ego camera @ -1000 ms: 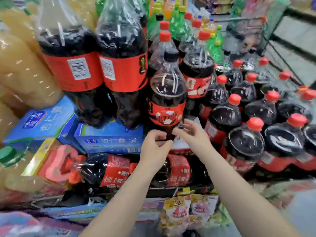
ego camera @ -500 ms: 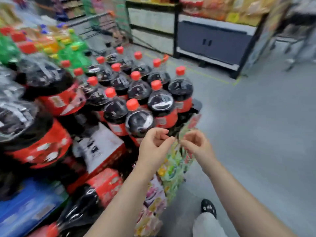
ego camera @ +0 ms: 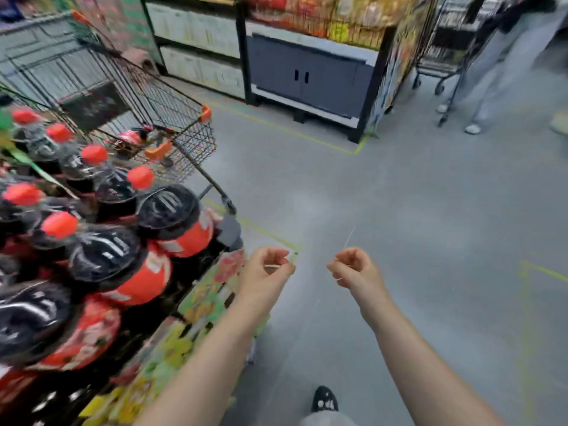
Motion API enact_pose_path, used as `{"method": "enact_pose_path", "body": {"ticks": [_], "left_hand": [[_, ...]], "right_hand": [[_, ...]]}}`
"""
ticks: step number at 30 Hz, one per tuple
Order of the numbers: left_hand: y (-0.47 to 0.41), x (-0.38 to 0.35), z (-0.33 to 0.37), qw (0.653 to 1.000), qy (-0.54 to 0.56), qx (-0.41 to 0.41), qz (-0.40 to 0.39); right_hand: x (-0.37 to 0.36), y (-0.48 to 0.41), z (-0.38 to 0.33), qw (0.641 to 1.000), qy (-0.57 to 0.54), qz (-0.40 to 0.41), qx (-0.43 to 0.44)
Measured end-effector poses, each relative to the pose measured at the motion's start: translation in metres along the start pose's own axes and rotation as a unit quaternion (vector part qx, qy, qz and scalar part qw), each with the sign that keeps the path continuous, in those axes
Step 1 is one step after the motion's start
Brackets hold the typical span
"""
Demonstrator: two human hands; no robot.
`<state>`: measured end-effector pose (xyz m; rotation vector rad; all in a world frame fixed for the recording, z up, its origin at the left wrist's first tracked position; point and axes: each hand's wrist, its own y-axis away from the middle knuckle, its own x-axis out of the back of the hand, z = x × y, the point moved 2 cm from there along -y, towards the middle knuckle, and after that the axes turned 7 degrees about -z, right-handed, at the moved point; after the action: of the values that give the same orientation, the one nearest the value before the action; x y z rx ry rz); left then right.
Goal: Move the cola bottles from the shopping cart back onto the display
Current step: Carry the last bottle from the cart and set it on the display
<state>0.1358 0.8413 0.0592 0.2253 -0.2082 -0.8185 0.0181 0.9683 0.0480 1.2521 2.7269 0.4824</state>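
Note:
Cola bottles (ego camera: pixel 104 259) with red caps and red labels stand packed on the display at the left, above its colourful base wrap (ego camera: pixel 209 296). Behind them a wire shopping cart (ego camera: pixel 184 142) is parked with orange corner guards. Inside it I make out a red-capped bottle (ego camera: pixel 130 137), blurred. My left hand (ego camera: pixel 267 269) hovers just right of the display corner, fingers curled in, holding nothing. My right hand (ego camera: pixel 356 269) floats over the grey floor, also curled and empty. Neither hand touches a bottle.
A grey cabinet under snack shelves (ego camera: pixel 307 75) lies across the aisle. Another person (ego camera: pixel 498 66) stands at the top right beside a second cart (ego camera: pixel 442 56). Yellow lines mark the grey floor (ego camera: pixel 399 210). My shoe (ego camera: pixel 324 399) shows at the bottom.
The view has swung right, from the bottle display toward the aisle and the cart. My hands have drawn back from the bottles and moved apart, both empty.

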Motion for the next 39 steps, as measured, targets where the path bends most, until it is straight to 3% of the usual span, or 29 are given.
{"method": "enact_pose_path", "body": {"ticks": [8, 26, 32, 39], "left_hand": [[-0.093, -0.053, 0.012, 0.998, 0.009, 0.051, 0.039], [-0.370, -0.005, 0.084, 0.986, 0.073, 0.073, 0.132], [-0.457, 0.041, 0.101, 0.963, 0.110, 0.082, 0.232], [-0.505, 0.120, 0.119, 0.903, 0.155, 0.077, 0.393]], "right_hand": [[0.051, -0.117, -0.030, 0.997, 0.027, -0.055, -0.052], [0.008, -0.404, -0.131, 0.987, 0.056, -0.139, -0.061], [-0.040, -0.526, -0.168, 0.973, 0.088, -0.207, -0.050], [-0.156, -0.634, -0.225, 0.927, 0.148, -0.345, -0.015]]}}
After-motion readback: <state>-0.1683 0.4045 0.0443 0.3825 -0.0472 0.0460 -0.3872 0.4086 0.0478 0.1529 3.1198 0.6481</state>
